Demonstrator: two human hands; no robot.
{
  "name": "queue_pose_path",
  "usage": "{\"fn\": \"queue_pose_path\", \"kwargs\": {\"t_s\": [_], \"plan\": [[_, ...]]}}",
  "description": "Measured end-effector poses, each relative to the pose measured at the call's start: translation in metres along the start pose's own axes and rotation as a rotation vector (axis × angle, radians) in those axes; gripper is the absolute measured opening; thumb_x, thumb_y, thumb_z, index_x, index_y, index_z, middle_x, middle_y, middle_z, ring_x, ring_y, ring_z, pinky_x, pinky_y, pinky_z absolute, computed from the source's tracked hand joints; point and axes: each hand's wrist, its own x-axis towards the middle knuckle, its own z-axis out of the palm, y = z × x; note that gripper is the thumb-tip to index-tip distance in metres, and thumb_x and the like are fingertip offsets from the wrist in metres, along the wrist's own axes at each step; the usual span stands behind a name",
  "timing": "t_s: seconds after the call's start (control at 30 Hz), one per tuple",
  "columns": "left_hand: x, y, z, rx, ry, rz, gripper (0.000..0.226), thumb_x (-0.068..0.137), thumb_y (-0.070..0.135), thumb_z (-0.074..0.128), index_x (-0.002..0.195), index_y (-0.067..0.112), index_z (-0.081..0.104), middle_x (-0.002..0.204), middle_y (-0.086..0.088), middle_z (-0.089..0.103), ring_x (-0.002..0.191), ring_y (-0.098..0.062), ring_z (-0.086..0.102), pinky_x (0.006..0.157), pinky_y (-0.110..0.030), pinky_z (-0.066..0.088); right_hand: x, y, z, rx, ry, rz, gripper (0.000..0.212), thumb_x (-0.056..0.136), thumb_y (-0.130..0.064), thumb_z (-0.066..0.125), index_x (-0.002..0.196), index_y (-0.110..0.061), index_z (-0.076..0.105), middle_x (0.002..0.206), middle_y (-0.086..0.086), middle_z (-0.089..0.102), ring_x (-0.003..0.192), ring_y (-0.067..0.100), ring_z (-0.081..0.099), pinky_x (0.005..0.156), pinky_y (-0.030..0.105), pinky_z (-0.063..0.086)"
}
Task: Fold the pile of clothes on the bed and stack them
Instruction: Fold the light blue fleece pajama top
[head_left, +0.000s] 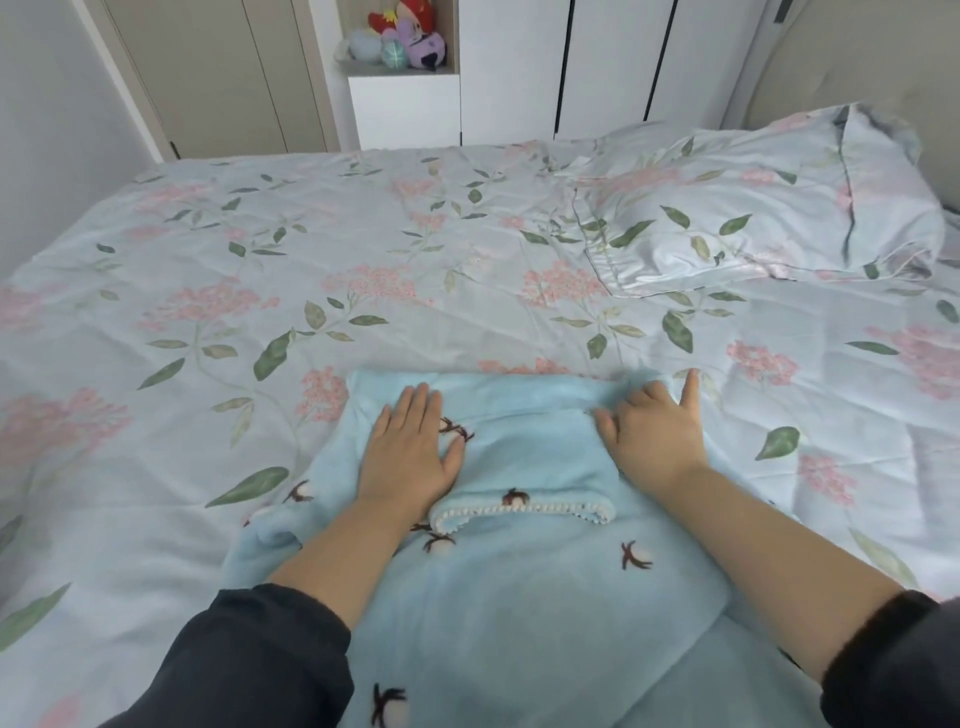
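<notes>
One fleece (519, 597) in play atm, pale blue w/ little brown prints, lying on the bed (208, 260) right in front of the person. Looks mid-fold imo: the far part's doubled back, so a trimmed hem sits across the middle. Left hand (410, 452) lies flat on it, fingers straight and together, pressing. Right hand (649, 436) is at the far edge, most fingers curled into the cloth, one sticking out straight. No finished stack in sight and no other clothes either, so can't say how much is left. Only container-ish thing: a niche (358, 67) by the wardrobes w/ plush toys (405, 36) inside.
</notes>
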Motion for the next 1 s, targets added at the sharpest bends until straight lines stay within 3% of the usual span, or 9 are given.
{"fn": "queue_pose_path", "kwargs": {"t_s": [0.1, 0.2, 0.3, 0.4, 0.47, 0.6, 0.67, 0.8, 1.0], "plan": [[0.001, 0.006, -0.009, 0.013, 0.049, -0.024, 0.057, 0.098, 0.046, 0.032, 0.137, 0.007, 0.046, 0.145, -0.014, 0.043, 0.136, -0.024, 0.037, 0.111, -0.033, 0.025, 0.024, -0.002, -0.021, -0.054, -0.074, 0.041, 0.062, 0.099, -0.051, 0.02, 0.061, -0.017, 0.055, 0.06, -0.006, 0.045, 0.098, 0.019, 0.051, 0.113, 0.053, -0.002], [0.025, 0.007, -0.039, 0.103, -0.022, -0.055, 0.044, 0.099, 0.042, 0.034, 0.092, 0.012, 0.066, 0.101, -0.009, 0.067, 0.096, -0.024, 0.061, 0.069, -0.028, 0.037, 0.053, -0.005, -0.034, -0.12, -0.242, -0.012, 0.055, 0.095, -0.06, 0.03, 0.075, -0.017, 0.058, 0.065, -0.004, 0.051, 0.09, 0.018, 0.058, 0.114, 0.041, 0.018], [0.063, -0.006, -0.064, 0.258, -0.138, 0.08, 0.041, 0.094, 0.047, 0.049, 0.117, 0.015, 0.062, 0.123, -0.008, 0.057, 0.115, -0.025, 0.048, 0.084, -0.031, 0.035, 0.077, -0.004, -0.035, -0.036, -0.263, -0.182, 0.05, 0.089, -0.05, 0.055, 0.122, -0.014, 0.055, 0.114, 0.006, 0.058, 0.113, 0.025, 0.05, 0.106, 0.035, 0.029], [0.086, -0.026, -0.071, 0.164, -0.399, 0.125, 0.079, 0.085, 0.054, 0.062, 0.149, 0.027, 0.024, 0.155, 0.0, 0.026, 0.143, -0.024, 0.016, 0.116, -0.046, 0.009, 0.089, -0.005, -0.036, 0.287, -0.551, -0.228, 0.067, 0.085, -0.032, 0.065, 0.143, -0.02, 0.035, 0.141, 0.005, 0.043, 0.126, 0.025, 0.044, 0.103, 0.033, 0.036], [0.095, -0.034, -0.072, 0.034, -0.567, 0.081, 0.09, 0.082, 0.051, 0.067, 0.151, 0.026, 0.015, 0.156, 0.0, 0.023, 0.143, -0.024, 0.02, 0.118, -0.045, 0.011, 0.095, -0.004, -0.037, 0.24, -0.672, -0.236, 0.064, 0.085, -0.031, 0.066, 0.141, -0.02, 0.036, 0.137, 0.002, 0.046, 0.121, 0.023, 0.047, 0.098, 0.031, 0.04], [0.098, -0.031, -0.082, -0.032, -0.688, 0.084, 0.055, 0.08, 0.032, 0.076, 0.127, 0.015, 0.054, 0.127, -0.004, 0.055, 0.114, -0.024, 0.052, 0.1, -0.038, 0.044, 0.099, -0.004, -0.044, 0.034, -0.775, -0.242, 0.036, 0.079, -0.028, 0.069, 0.109, -0.016, 0.054, 0.101, -0.001, 0.056, 0.089, 0.019, 0.055, 0.072, 0.027, 0.044], [0.098, -0.03, -0.09, -0.042, -0.667, 0.076, 0.039, 0.077, 0.027, 0.079, 0.108, 0.009, 0.064, 0.109, -0.005, 0.063, 0.099, -0.024, 0.058, 0.086, -0.034, 0.049, 0.097, -0.003, -0.048, 0.022, -0.722, -0.245, 0.02, 0.076, -0.025, 0.07, 0.085, -0.014, 0.056, 0.087, 0.001, 0.057, 0.078, 0.018, 0.057, 0.068, 0.027, 0.047], [0.097, -0.03, -0.135, -0.017, -0.422, 0.072, 0.025, 0.072, 0.023, 0.08, 0.071, 0.011, 0.058, 0.069, 0.001, 0.053, 0.065, -0.017, 0.05, 0.053, -0.024, 0.035, 0.102, 0.0, -0.088, 0.047, -0.36, -0.235, 0.015, 0.077, -0.012, 0.061, 0.092, -0.012, 0.058, 0.098, 0.005, 0.058, 0.086, 0.023, 0.054, 0.07, 0.03, 0.045], [0.115, -0.041, -0.213, 0.239, 0.166, -0.036, 0.02, 0.079, 0.031, 0.07, 0.089, 0.017, 0.06, 0.09, -0.004, 0.059, 0.082, -0.027, 0.056, 0.063, -0.03, 0.038, 0.136, -0.011, -0.166, -0.019, 0.299, -0.193, 0.019, 0.075, -0.002, 0.059, 0.086, -0.011, 0.048, 0.093, 0.013, 0.057, 0.089, 0.031, 0.054, 0.067, 0.032, 0.034]]}}
